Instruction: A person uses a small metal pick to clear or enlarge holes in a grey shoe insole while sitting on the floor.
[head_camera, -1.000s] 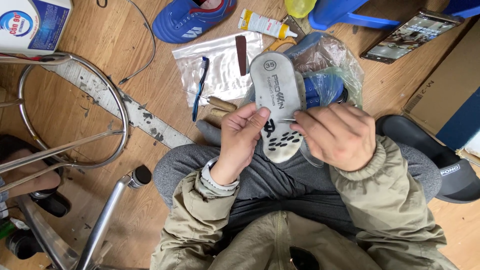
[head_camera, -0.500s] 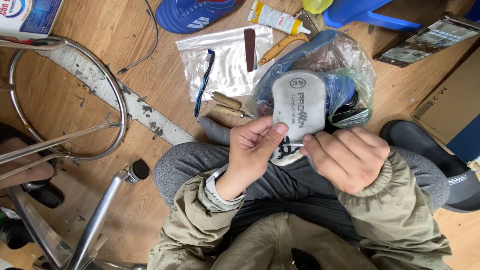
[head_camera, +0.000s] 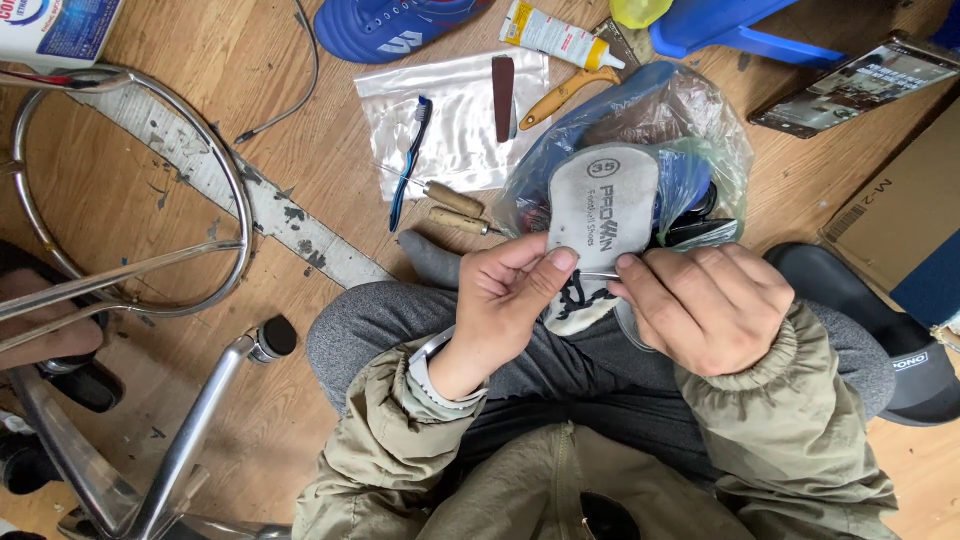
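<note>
A person sits over a wooden floor (head_camera: 130, 200). The left hand (head_camera: 505, 295) now grips a grey insole (head_camera: 600, 215), lifted slightly higher than a moment ago. The right hand (head_camera: 710, 305) pinches what may be a needle (head_camera: 598, 274) against it; stitching seems underway.

— How many hands are showing over the lap?
— Two: a left hand (head_camera: 505, 300) and a right hand (head_camera: 705, 305), sharing one grey insole (head_camera: 600, 215).
— And what is lying on the floor?
— One toothbrush (head_camera: 410, 160), two wooden-handled awls (head_camera: 455, 208), one glue tube (head_camera: 550, 32), one clear plastic bag (head_camera: 460, 120) and one blue shoe (head_camera: 395, 25).
</note>
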